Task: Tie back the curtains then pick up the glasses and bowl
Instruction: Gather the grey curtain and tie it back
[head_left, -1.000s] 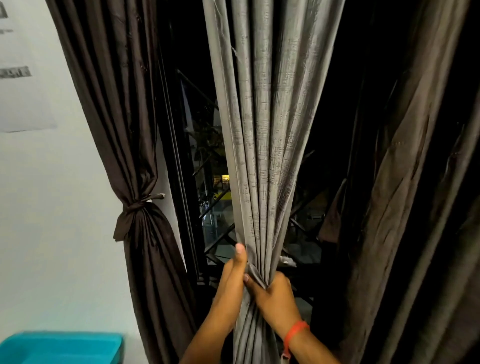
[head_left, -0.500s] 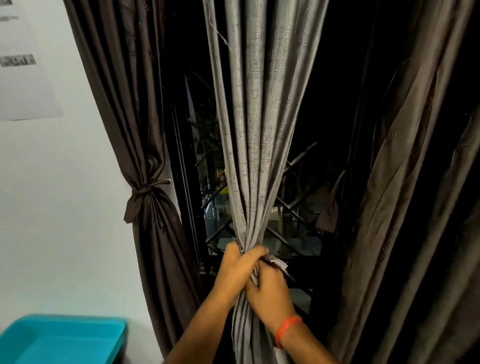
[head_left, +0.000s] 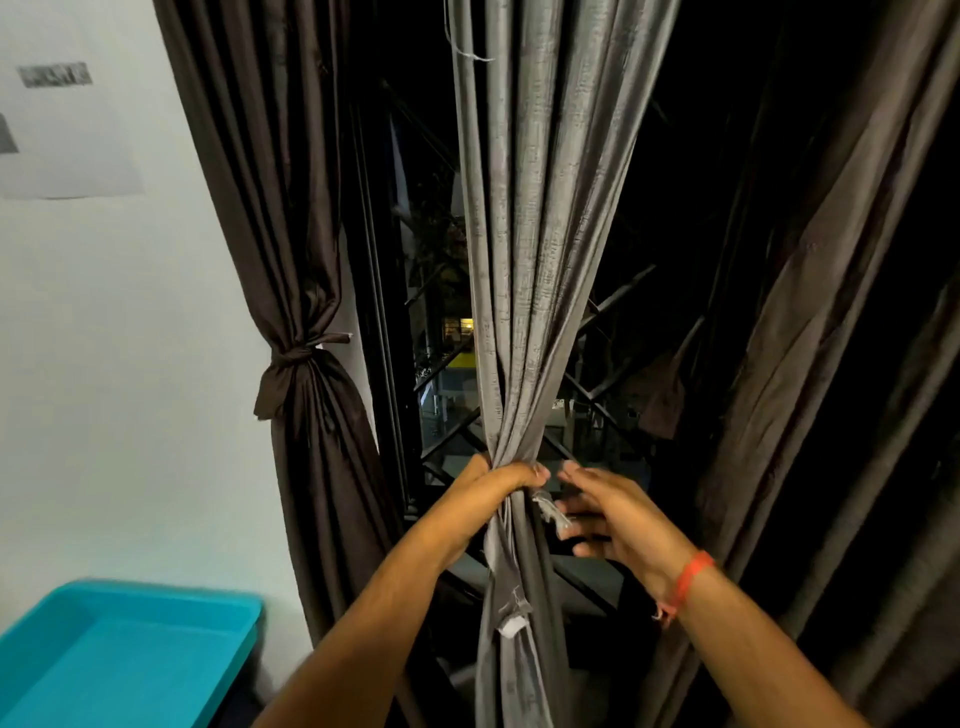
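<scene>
A grey curtain (head_left: 540, 260) hangs in the middle of the window, gathered into a bunch at waist height. My left hand (head_left: 493, 480) grips that bunch, fingers wrapped round it from the left. My right hand (head_left: 615, 514), with an orange band on its wrist, hovers just right of the bunch with its fingers spread and relaxed. A frayed pale strip end (head_left: 549, 512) sticks out of the curtain by its fingertips. The dark brown curtain (head_left: 306, 426) on the left is tied with a knotted band (head_left: 291, 358). No glasses or bowl are in view.
A second brown curtain (head_left: 831, 364) hangs loose on the right. Behind the curtains is a dark window with a metal grille (head_left: 447, 441). A teal tray (head_left: 130, 649) sits at the lower left against a white wall with a paper sheet (head_left: 62, 130).
My right hand has let go of the grey curtain and moved off to the right with its fingers opened. My left hand keeps its grip on the bunch.
</scene>
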